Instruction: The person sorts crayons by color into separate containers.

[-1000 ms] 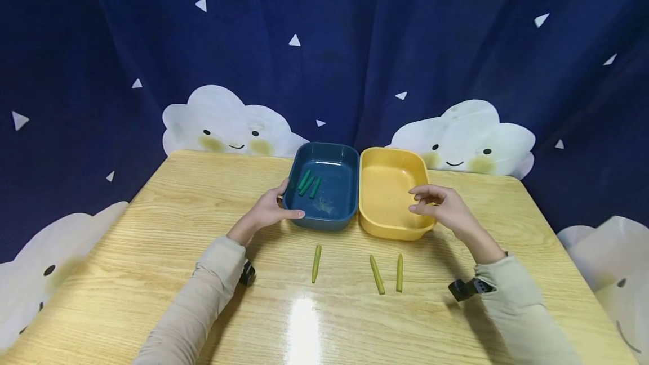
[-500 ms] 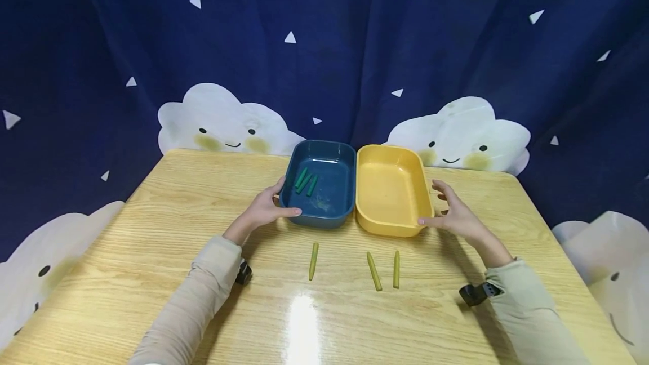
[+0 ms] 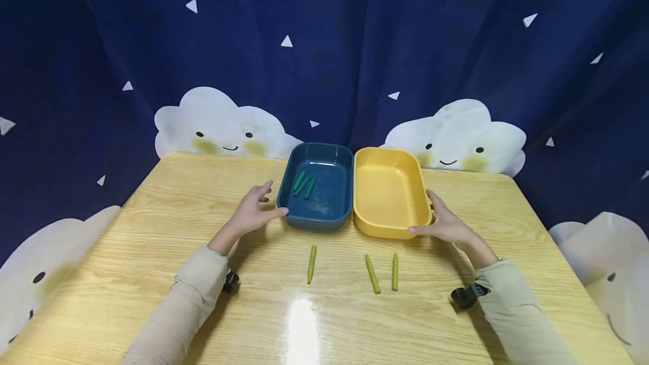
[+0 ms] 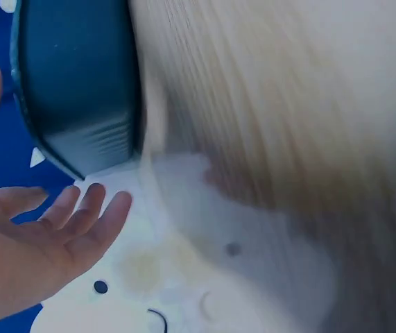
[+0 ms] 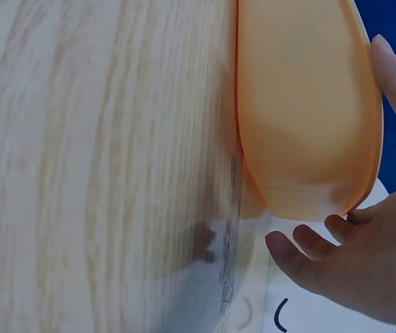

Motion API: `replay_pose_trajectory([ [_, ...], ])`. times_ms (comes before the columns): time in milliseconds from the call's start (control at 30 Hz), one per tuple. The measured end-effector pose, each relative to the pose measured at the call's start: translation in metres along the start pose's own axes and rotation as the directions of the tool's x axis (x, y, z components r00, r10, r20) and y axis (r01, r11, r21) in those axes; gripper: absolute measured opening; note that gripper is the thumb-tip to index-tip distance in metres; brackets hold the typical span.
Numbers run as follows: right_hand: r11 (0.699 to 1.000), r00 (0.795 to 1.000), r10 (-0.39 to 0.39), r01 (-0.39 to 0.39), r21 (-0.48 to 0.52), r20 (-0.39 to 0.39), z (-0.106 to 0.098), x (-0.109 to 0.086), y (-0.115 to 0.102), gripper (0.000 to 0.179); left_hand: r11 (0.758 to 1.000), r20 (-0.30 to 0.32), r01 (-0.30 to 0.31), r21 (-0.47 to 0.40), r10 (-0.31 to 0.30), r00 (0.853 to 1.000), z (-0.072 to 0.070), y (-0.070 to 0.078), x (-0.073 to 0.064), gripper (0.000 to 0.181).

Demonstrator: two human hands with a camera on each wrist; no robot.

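My left hand [image 3: 249,209] hovers by the near left corner of a dark blue box [image 3: 327,223], fingers spread and thumb right at the rim. In the left wrist view its relaxed fingers stand apart from the box wall. Three short green crayons [image 3: 303,186] lie inside the blue box. My right hand [image 3: 448,224] is at the near right corner of a yellow box [image 3: 387,230], thumb along the near rim and loosely bent fingers beside the right wall. In the right wrist view those fingers reach the box's end without curling round it. The yellow box has nothing in it.
Three olive-yellow crayons lie on the wooden table [image 3: 253,308] in front of the boxes: one left crayon [image 3: 311,264], one slanted crayon [image 3: 372,274] and one right crayon [image 3: 394,271]. Behind the table hangs a dark blue curtain [image 3: 324,44] with cloud prints.
My right hand has come out from over the yellow box to its near right corner. My left hand has drawn slightly left, off the blue box's side. The crayons have stayed put.
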State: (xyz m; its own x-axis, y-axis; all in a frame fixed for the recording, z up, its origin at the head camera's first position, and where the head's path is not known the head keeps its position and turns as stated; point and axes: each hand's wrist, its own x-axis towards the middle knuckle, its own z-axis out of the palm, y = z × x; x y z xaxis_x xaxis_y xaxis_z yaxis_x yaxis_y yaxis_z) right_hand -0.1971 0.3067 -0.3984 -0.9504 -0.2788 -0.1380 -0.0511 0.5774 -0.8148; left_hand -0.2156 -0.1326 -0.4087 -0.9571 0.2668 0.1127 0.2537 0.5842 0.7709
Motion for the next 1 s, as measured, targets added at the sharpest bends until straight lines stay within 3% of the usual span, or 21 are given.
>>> replay_pose_trajectory([
  [100, 1.0, 1.0, 0.003, -0.003, 0.005, 0.003, 0.001, 0.0, 0.0, 0.115, 0.999, -0.091, -0.041, 0.031, 0.044, 0.995, -0.007, 0.002, -0.01, 0.059],
  [200, 1.0, 1.0, -0.005, 0.005, 0.022, 0.007, 0.001, 0.001, 0.002, 0.114, 0.998, -0.124, -0.056, 0.014, 0.058, 0.991, -0.011, 0.004, -0.019, 0.045],
  [400, 1.0, 1.0, -0.022, 0.022, -0.001, 0.001, 0.001, 0.003, 0.004, 0.112, 0.987, -0.03, -0.097, -0.13, 0.094, 0.995, -0.013, 0.01, -0.03, 0.024],
  [567, 0.999, 1.0, -0.002, 0.002, 0.041, 0.012, 0.002, 0.002, 0.005, 0.115, 0.974, 0.085, -0.159, -0.158, 0.174, 0.981, -0.008, 0.018, -0.034, 0.018],
  [667, 0.998, 1.0, 0.0, -0.001, 0.069, 0.011, 0.004, 0.003, 0.006, 0.116, 0.969, 0.173, -0.191, -0.155, 0.217, 0.961, -0.003, 0.022, -0.035, 0.021],
  [767, 0.997, 1.0, -0.008, 0.007, 0.081, 0.008, 0.004, 0.003, 0.006, 0.116, 0.961, 0.26, -0.22, -0.167, 0.258, 0.93, 0.003, 0.025, -0.034, 0.024],
  [1000, 0.999, 1.0, -0.001, 0.001, 0.053, 0.006, 0.003, 0.003, 0.006, 0.115, 0.94, 0.425, -0.293, -0.175, 0.34, 0.839, 0.016, 0.027, -0.029, 0.028],
])
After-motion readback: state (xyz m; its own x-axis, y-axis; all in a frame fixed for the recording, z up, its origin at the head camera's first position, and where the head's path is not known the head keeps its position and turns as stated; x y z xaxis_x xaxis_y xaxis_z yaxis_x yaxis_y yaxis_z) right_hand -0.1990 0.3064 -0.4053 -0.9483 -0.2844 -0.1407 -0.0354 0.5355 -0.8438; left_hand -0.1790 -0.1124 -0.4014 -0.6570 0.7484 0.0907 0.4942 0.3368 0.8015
